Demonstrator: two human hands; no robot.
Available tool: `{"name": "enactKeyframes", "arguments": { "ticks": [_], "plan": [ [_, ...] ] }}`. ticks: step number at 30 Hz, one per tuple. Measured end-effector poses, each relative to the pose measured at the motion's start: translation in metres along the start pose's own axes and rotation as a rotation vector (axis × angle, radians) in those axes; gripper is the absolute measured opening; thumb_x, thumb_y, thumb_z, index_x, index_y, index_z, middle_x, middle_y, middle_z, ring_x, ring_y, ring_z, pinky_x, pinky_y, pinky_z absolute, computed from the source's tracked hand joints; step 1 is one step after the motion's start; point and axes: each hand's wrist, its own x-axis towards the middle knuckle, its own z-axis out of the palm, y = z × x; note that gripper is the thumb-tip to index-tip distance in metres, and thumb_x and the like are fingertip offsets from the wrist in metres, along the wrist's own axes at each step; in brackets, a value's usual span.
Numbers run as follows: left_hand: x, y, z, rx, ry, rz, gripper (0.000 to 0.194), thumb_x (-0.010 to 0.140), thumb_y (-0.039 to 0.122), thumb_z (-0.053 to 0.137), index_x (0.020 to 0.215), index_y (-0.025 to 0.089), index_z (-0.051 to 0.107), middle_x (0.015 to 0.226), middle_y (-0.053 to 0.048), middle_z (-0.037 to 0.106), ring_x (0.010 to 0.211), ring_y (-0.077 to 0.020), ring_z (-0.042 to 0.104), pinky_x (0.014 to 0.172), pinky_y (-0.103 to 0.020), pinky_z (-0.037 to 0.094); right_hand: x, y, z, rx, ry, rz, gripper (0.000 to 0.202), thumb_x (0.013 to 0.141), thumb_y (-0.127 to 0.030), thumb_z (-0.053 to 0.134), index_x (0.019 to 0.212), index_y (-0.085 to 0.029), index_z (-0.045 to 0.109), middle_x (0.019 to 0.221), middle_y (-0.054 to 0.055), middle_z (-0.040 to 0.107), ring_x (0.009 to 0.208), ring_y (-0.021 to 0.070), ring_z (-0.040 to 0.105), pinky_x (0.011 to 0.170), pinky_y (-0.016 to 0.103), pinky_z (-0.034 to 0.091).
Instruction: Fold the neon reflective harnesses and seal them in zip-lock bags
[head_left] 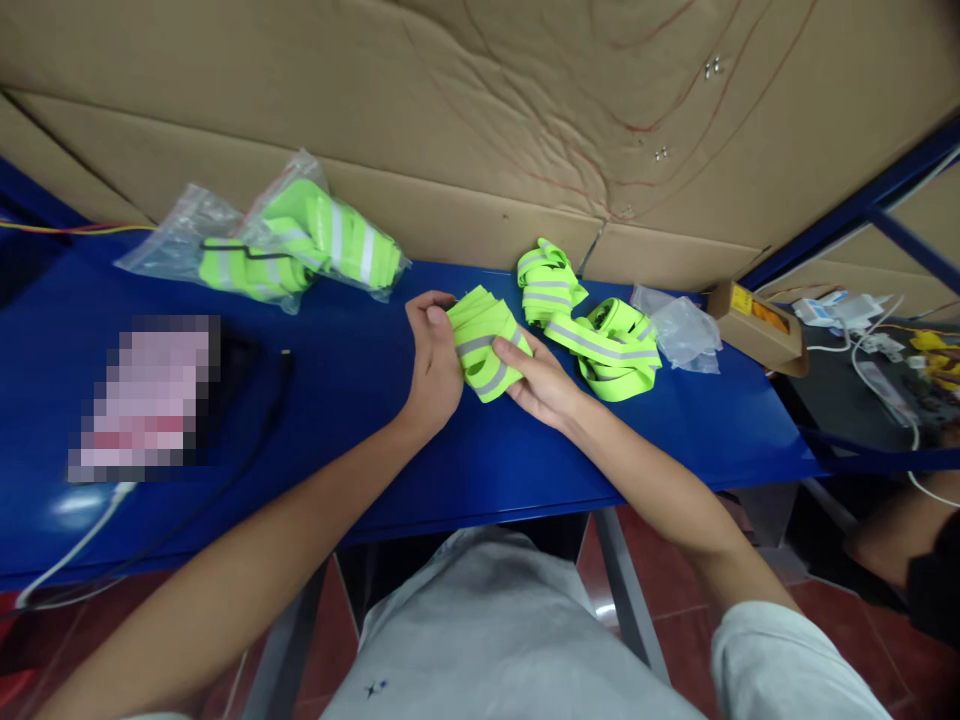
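Observation:
Between my two hands is a folded bundle of neon-yellow reflective strap (487, 345) with grey stripes, held above the blue table (360, 400). My left hand (437, 360) grips its left side, thumb up along the edge. On the right side, my right hand (541, 380) pinches the folds with the thumb on top. Just beyond my right hand lie a folded reflective strap (549, 285) and a loosely coiled strap (615, 345). At the back left, more straps sit in clear zip bags (330, 230).
A blurred-out flat device (146, 395) with a white cable lies at left, beside a black cable (281, 390). Crumpled clear bags (682, 330) and a small cardboard box (757, 325) stand at right. Cardboard (480, 120) lines the back. Another person's arm (900, 530) shows at far right.

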Motion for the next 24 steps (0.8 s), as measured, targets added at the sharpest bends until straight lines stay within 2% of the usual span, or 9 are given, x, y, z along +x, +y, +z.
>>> {"name": "enactKeyframes", "arguments": {
  "ticks": [4,7,10,12,15,17,19,22,24],
  "plan": [
    [-0.001,-0.003,0.001,0.04,0.025,0.041,0.068,0.095,0.085,0.04,0.12,0.023,0.052,0.122,-0.011,0.059,0.112,-0.0228,0.061,0.096,-0.032,0.051,-0.002,0.001,0.004,-0.094,0.117,-0.129,0.067,0.064,-0.044,0.097,0.121,-0.027,0.067,0.118,0.002,0.079,0.11,0.0238,0.076,0.106,0.041,0.061],
    [-0.004,-0.008,0.003,0.089,-0.03,0.03,0.07,0.1,0.079,0.038,0.138,0.022,0.052,0.142,-0.015,0.058,0.132,-0.0265,0.059,0.112,-0.037,0.047,0.0,0.005,0.004,-0.167,0.257,-0.265,0.064,0.073,-0.048,0.091,0.128,-0.026,0.064,0.123,0.004,0.076,0.114,0.0231,0.074,0.108,0.042,0.058],
    [-0.006,-0.012,0.002,0.18,-0.09,0.131,0.077,0.104,0.073,0.038,0.159,0.02,0.042,0.171,-0.017,0.035,0.16,-0.028,0.033,0.132,-0.043,0.026,0.003,0.006,-0.002,-0.319,0.408,-0.402,0.066,0.078,-0.05,0.087,0.133,-0.025,0.061,0.131,0.006,0.073,0.12,0.0239,0.07,0.112,0.043,0.055],
    [-0.007,-0.011,0.0,0.23,-0.079,0.208,0.075,0.106,0.069,0.035,0.165,0.023,0.036,0.179,-0.012,0.02,0.166,-0.0257,0.017,0.137,-0.044,0.014,0.004,0.004,-0.005,-0.445,0.493,-0.486,0.065,0.079,-0.051,0.086,0.133,-0.025,0.061,0.136,0.007,0.07,0.127,0.0243,0.066,0.117,0.043,0.05],
    [-0.011,-0.005,0.001,0.205,-0.105,0.124,0.075,0.106,0.07,0.031,0.168,0.027,0.032,0.18,-0.006,0.015,0.168,-0.0224,0.01,0.138,-0.043,0.007,0.003,0.002,-0.005,-0.534,0.547,-0.544,0.066,0.081,-0.055,0.082,0.136,-0.026,0.059,0.143,0.008,0.065,0.133,0.025,0.062,0.121,0.043,0.045],
    [-0.014,-0.002,0.005,0.123,-0.188,-0.032,0.084,0.103,0.076,0.034,0.17,0.026,0.027,0.18,-0.008,0.014,0.167,-0.0233,0.013,0.138,-0.043,0.01,0.0,0.003,0.002,-0.532,0.539,-0.536,0.068,0.081,-0.058,0.08,0.137,-0.027,0.057,0.144,0.009,0.064,0.133,0.0255,0.062,0.121,0.043,0.046],
    [-0.017,0.0,0.009,-0.006,-0.261,-0.126,0.092,0.098,0.079,0.046,0.17,0.027,0.023,0.18,-0.01,0.016,0.166,-0.0264,0.02,0.136,-0.045,0.019,-0.004,0.005,0.011,-0.488,0.516,-0.498,0.067,0.083,-0.06,0.077,0.138,-0.027,0.057,0.14,0.009,0.065,0.129,0.0251,0.063,0.119,0.042,0.047],
    [-0.019,0.002,0.014,-0.204,-0.303,-0.134,0.082,0.097,0.07,0.061,0.164,0.034,0.032,0.174,-0.01,0.035,0.16,-0.0285,0.037,0.131,-0.046,0.034,-0.012,0.009,0.023,-0.38,0.467,-0.443,0.066,0.09,-0.063,0.069,0.143,-0.028,0.053,0.135,0.008,0.068,0.125,0.0239,0.065,0.118,0.041,0.049],
    [-0.018,0.003,0.013,-0.243,-0.302,-0.1,0.073,0.096,0.065,0.067,0.156,0.033,0.043,0.164,-0.012,0.049,0.153,-0.0293,0.048,0.126,-0.045,0.042,-0.014,0.011,0.024,-0.37,0.418,-0.435,0.066,0.094,-0.065,0.064,0.148,-0.031,0.05,0.136,0.007,0.068,0.129,0.024,0.064,0.12,0.041,0.047]
  ]
}}
